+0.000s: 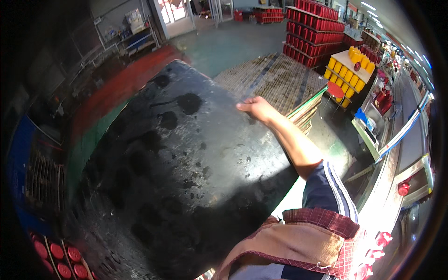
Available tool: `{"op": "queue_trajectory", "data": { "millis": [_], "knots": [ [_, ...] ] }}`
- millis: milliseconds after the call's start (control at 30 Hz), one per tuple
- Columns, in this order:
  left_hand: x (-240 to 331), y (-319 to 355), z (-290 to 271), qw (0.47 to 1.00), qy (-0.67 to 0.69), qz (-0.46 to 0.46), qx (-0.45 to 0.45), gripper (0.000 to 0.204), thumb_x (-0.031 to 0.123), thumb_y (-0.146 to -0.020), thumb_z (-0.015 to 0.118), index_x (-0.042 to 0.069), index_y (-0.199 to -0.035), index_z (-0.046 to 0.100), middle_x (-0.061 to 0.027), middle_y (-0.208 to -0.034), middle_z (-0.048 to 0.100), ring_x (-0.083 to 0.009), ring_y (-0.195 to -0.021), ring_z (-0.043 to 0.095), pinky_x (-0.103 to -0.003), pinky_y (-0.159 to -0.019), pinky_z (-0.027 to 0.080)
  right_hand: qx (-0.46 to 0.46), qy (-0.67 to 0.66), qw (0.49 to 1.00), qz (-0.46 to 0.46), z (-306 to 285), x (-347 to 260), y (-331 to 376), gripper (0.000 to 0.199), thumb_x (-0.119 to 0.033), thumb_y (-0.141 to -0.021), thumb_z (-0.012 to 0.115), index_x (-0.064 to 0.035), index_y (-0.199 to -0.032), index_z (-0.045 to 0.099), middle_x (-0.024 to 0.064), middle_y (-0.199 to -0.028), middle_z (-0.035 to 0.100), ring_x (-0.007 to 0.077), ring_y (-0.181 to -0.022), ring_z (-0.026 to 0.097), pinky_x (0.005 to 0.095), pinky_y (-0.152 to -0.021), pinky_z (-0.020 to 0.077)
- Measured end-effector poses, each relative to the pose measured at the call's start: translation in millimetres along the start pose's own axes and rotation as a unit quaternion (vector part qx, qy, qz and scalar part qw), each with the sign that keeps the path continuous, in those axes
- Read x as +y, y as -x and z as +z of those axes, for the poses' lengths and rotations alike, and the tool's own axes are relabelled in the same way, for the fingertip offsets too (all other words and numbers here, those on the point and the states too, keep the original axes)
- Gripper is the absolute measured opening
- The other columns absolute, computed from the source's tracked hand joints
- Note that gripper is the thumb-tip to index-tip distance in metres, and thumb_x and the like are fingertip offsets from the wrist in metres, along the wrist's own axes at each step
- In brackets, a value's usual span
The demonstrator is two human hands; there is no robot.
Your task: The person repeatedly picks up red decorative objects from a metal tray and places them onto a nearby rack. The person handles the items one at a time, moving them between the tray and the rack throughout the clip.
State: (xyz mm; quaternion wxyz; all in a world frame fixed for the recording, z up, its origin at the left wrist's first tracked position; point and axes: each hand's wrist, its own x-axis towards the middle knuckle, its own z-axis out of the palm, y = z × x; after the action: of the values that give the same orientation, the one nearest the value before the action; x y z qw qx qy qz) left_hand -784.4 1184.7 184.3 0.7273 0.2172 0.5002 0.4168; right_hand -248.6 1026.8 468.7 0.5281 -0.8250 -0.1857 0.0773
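A large black sheet (200, 154) with wet dark patches and scuffs fills the middle of the view, tilted in front of my body. My right hand (257, 110) is closed on its far right edge, with a finger or thumb lying along the upper face. The rest of that hand's fingers are hidden. Nothing shows of my left hand. Beyond the sheet lies a stack of boards (305, 112) with a ribbed, slatted top (275, 77).
Tall stacked layers of red cylinders (310, 35) stand behind the boards. Yellow cylinders (343, 74) are stacked beside a red stool (335, 90). A long conveyor line (396, 163) runs along the right. More red cylinders (63, 256) sit at lower left, near a blue metal frame (23, 154).
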Motion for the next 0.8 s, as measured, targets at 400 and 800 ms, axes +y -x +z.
{"op": "queue_trajectory", "data": {
  "millis": [400, 800],
  "knots": [
    [-154, -203, -73, 0.846, -0.236, -0.295, -0.376, 0.041, 0.030, -0.102, 0.054, -0.005, -0.124, 0.058, -0.0098, -0.101, 0.065, -0.0165, -0.084, 0.062, -0.023, -0.071, 0.051, 0.235, 0.418, 0.877, -0.037, -7, 298, -55, 0.061, -0.038, -0.081, 0.077, -0.0127, -0.133, 0.061, 0.0157, -0.122, 0.068, 0.0346, -0.114, 0.064, 0.0424, -0.097, 0.0508],
    [-49, -356, -275, 0.791, -0.560, 0.240, 0.052, 0.070, 0.056, -0.092, 0.061, 0.003, -0.136, 0.054, -0.0140, -0.128, 0.062, -0.0297, -0.119, 0.056, -0.041, -0.106, 0.040, 0.179, -0.253, 0.914, 0.261, 147, 589, 273, 0.079, -0.061, -0.084, 0.070, -0.0045, -0.137, 0.050, 0.0101, -0.121, 0.060, 0.0232, -0.101, 0.058, 0.0318, -0.090, 0.0456]
  ]
}}
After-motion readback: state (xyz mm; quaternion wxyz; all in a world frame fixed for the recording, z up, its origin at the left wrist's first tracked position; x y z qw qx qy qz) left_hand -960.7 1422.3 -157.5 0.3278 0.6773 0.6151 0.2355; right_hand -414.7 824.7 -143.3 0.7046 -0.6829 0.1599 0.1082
